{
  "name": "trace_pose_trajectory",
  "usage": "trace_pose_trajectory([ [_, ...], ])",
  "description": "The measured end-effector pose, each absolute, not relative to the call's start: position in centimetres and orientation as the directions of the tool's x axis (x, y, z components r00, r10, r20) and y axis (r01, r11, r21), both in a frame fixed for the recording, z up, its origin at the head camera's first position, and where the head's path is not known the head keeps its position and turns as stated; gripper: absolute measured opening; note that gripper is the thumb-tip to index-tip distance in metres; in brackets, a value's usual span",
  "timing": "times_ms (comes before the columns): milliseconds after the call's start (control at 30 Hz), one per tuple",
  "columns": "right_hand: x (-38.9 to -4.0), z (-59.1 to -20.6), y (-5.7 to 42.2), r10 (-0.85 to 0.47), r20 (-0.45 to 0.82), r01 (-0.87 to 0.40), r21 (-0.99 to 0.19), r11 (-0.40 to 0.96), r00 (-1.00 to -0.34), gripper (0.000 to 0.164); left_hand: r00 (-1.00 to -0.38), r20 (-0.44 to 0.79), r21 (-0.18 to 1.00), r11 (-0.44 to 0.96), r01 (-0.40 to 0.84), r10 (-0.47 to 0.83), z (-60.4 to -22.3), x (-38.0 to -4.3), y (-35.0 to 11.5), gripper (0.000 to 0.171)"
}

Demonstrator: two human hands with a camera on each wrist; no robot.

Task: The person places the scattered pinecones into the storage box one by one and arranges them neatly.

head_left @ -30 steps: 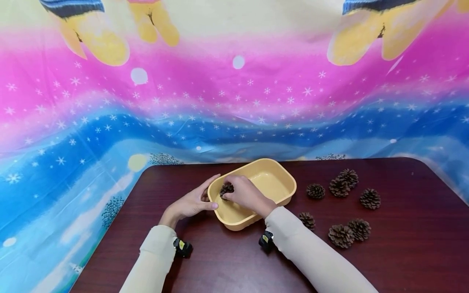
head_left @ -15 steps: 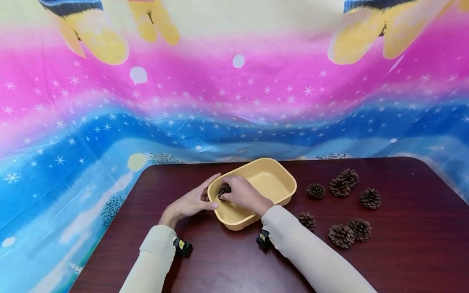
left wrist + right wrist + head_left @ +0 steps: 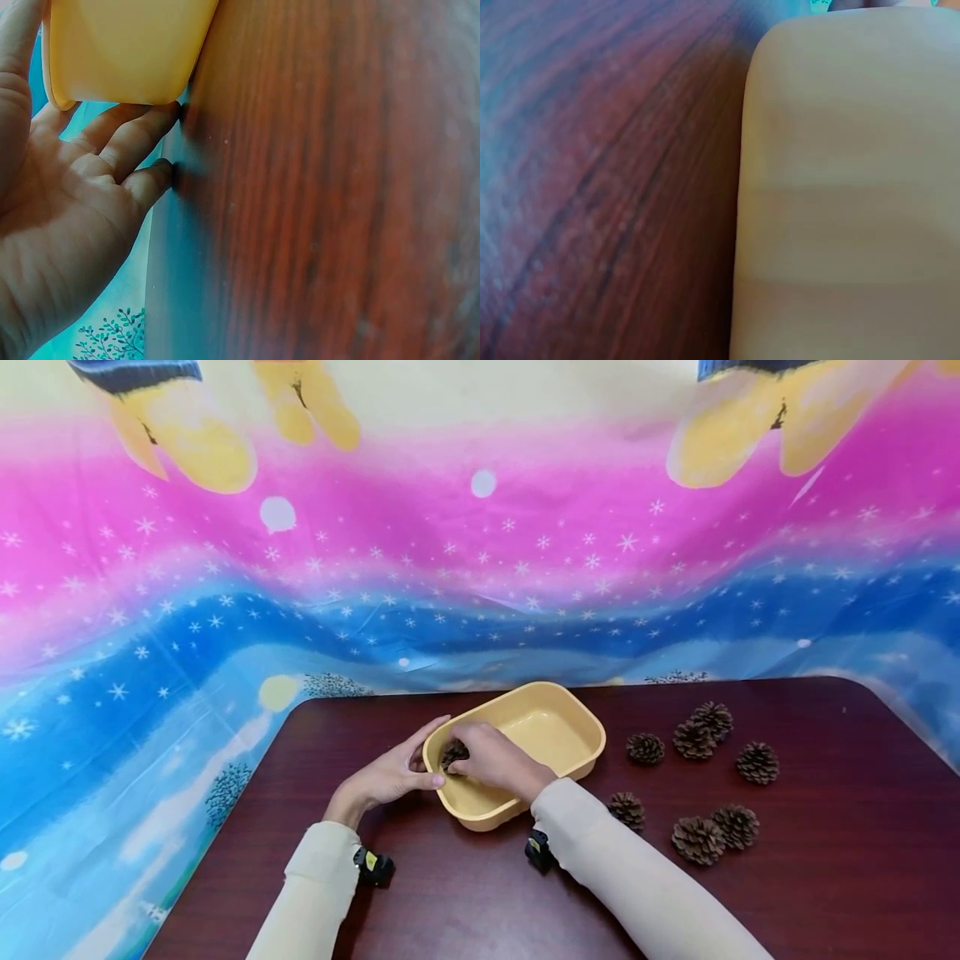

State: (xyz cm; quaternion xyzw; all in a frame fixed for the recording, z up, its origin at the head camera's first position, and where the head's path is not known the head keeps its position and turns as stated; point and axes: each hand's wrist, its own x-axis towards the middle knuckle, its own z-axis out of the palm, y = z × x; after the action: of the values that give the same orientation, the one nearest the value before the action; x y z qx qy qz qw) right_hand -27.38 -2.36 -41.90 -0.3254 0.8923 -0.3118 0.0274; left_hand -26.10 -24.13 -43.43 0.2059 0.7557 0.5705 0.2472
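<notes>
In the head view, a yellow plastic basin point(image 3: 562, 739) stands at an angle on the table. My right hand point(image 3: 491, 758) reaches inside its left end and pinches a brown pine cone point(image 3: 454, 753), partly covered by the fingers. My left hand point(image 3: 390, 774) holds that same end from outside, thumb at the rim and the other fingers along the far side. The left wrist view shows the left hand's slightly bent fingers point(image 3: 135, 139) against the basin's outer wall point(image 3: 127, 52). In the right wrist view the basin's side point(image 3: 847, 187) hides the right hand.
Several pine cones lie right of the basin, among them a single cone point(image 3: 645, 749), a touching pair point(image 3: 694, 740) and another pair point(image 3: 698, 841). One cone point(image 3: 627, 811) sits beside the right sleeve. A printed cloth point(image 3: 480, 552) hangs behind the dark wooden table point(image 3: 465, 902).
My right hand has shifted slightly left inside the basin, taking the pine cone closer to the left wall. The left hand and the basin have stayed in place.
</notes>
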Motion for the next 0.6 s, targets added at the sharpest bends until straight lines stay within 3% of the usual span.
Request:
trace_pose_trajectory([
  [600, -27.46, -41.97, -2.52, -0.583, 0.124, -0.538, -0.571, 0.619, -0.803, 0.02, -0.791, -0.134, 0.964, 0.263, 0.035, 0.597, -43.65, -26.3, -24.16, 0.099],
])
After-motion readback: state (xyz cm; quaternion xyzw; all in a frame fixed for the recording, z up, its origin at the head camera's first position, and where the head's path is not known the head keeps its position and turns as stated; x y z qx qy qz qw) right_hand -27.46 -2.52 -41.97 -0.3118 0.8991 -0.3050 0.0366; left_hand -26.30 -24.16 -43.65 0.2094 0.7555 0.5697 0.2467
